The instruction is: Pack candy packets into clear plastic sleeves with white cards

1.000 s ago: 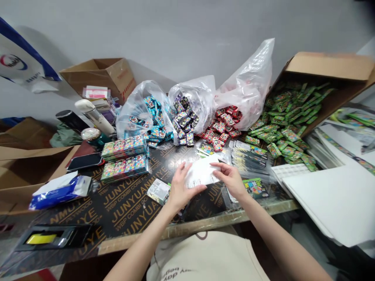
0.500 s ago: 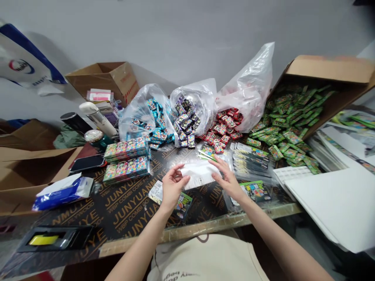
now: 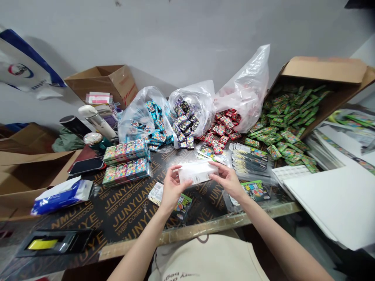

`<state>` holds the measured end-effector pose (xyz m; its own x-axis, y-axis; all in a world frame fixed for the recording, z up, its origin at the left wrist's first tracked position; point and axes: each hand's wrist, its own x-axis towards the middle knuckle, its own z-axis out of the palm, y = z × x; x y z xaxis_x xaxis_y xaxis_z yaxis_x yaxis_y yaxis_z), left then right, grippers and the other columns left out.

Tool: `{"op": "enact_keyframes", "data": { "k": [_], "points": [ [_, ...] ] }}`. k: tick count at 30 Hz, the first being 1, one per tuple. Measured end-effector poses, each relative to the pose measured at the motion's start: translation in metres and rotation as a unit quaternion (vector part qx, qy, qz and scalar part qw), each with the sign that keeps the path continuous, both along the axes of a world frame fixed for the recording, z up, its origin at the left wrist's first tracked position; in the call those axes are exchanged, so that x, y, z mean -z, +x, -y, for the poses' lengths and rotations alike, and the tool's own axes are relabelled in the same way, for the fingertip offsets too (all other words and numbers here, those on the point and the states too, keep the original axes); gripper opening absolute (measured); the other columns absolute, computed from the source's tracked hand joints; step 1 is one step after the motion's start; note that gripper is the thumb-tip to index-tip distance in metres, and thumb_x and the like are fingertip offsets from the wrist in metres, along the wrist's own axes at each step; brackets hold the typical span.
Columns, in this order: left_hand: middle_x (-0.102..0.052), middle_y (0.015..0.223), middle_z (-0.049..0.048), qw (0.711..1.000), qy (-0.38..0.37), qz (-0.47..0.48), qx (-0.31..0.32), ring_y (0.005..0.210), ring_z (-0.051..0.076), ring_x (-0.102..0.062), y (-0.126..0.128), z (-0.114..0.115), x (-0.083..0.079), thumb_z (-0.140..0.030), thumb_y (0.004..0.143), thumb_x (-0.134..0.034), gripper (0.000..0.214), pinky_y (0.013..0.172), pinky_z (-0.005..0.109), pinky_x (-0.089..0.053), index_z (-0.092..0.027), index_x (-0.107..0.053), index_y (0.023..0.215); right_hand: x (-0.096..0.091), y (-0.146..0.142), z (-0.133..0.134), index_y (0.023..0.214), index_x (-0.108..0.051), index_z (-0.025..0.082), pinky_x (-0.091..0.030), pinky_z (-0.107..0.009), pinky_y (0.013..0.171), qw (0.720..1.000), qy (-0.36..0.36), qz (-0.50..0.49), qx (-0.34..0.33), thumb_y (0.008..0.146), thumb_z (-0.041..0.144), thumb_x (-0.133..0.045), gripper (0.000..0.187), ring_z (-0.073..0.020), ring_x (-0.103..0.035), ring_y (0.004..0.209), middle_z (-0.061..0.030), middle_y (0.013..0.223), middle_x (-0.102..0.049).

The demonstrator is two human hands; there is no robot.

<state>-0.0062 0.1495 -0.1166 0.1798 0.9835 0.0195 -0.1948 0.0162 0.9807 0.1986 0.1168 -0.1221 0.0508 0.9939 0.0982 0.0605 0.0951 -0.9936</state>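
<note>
At the centre of the frame both hands hold a small white carton (image 3: pixel 197 171) just above the dark lettered tabletop (image 3: pixel 123 208). The left hand (image 3: pixel 171 188) pinches the carton's left end, thumb on the near face and fingers curled over the top. The right hand (image 3: pixel 230 181) grips the right end the same way, fingers close together and pressed on the card. The carton lies level, long side across the frame; it may be a flat blank partly folded, though the view is too small to be sure.

Under the left hand a colourful packet (image 3: pixel 183 205) lies flat on the tabletop. A second green-edged packet (image 3: pixel 254 190) lies in a clear sleeve just right of the right wrist.

Behind the carton, across the middle of the frame, three clear bags stand side by side: one of blue packs (image 3: pixel 143 115), one of purple packs (image 3: pixel 190 111) and one of red packs (image 3: pixel 240 97). At the upper right a tipped cardboard box (image 3: pixel 325 70) spills green packs (image 3: pixel 285 128). Left of centre sit two stacks of multicoloured boxes (image 3: pixel 125 160). Further left is a blue tissue pack (image 3: pixel 60 193), and a black tape dispenser (image 3: pixel 49 244) is at the lower left. White sheets (image 3: pixel 331 203) fill the lower right.
</note>
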Motion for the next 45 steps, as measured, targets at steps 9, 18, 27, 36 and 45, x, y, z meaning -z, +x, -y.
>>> {"op": "enact_keyframes", "data": {
  "k": [9,18,27,36,45],
  "points": [
    [-0.059,0.063,0.0019,0.961,0.059,-0.265,-0.045,0.062,0.014,-0.050,0.000,-0.005,-0.002,-0.035,0.067,-0.065,0.021,0.059,0.025,-0.038,-0.016,-0.070,0.074,-0.001,-0.002,-0.001,0.074,-0.068,0.018,-0.042,-0.033,0.073,0.978,0.024,0.189,0.085,0.074,0.034,-0.059,0.019,-0.0193,-0.054,0.078,-0.0052,0.076,-0.062],
    [-0.055,0.059,-0.0008,0.972,-0.033,-0.194,0.128,0.056,0.011,-0.048,0.003,-0.014,0.011,-0.037,0.062,-0.067,0.025,0.054,0.022,-0.035,-0.012,-0.064,0.064,0.001,0.012,0.003,0.066,-0.057,0.015,-0.029,-0.023,0.050,0.985,-0.054,0.165,-0.016,0.080,0.041,-0.048,0.031,-0.0114,-0.042,0.054,0.0015,0.057,-0.049],
    [-0.054,0.048,-0.0011,0.927,-0.251,-0.144,0.238,0.043,0.010,-0.049,0.069,-0.015,0.082,-0.030,0.050,-0.073,0.027,0.044,0.021,-0.037,-0.011,-0.056,0.059,0.040,0.132,0.018,0.092,-0.058,0.023,-0.034,-0.039,0.078,0.806,-0.153,0.571,-0.035,0.049,0.043,-0.076,0.050,-0.0276,-0.045,0.094,-0.0063,0.094,-0.052],
    [-0.049,0.044,-0.0051,0.938,-0.230,-0.196,0.171,0.039,0.008,-0.046,0.092,-0.067,0.098,-0.024,0.060,-0.069,0.020,0.040,0.017,-0.033,-0.013,-0.052,0.062,0.038,0.179,0.042,0.074,-0.050,0.018,-0.039,-0.027,0.057,0.933,-0.140,0.330,-0.044,0.069,0.035,-0.060,0.020,-0.0157,-0.051,0.065,0.0001,0.070,-0.055],
    [-0.057,0.051,-0.0006,0.918,-0.243,-0.207,0.235,0.046,0.013,-0.055,0.119,-0.017,0.100,-0.025,0.065,-0.066,0.016,0.043,0.025,-0.045,-0.011,-0.057,0.064,0.051,0.148,0.018,0.074,-0.056,0.017,-0.038,-0.032,0.071,0.899,-0.091,0.419,-0.091,0.070,0.029,-0.062,0.014,-0.0156,-0.052,0.071,0.0004,0.073,-0.057]
  ]
}}
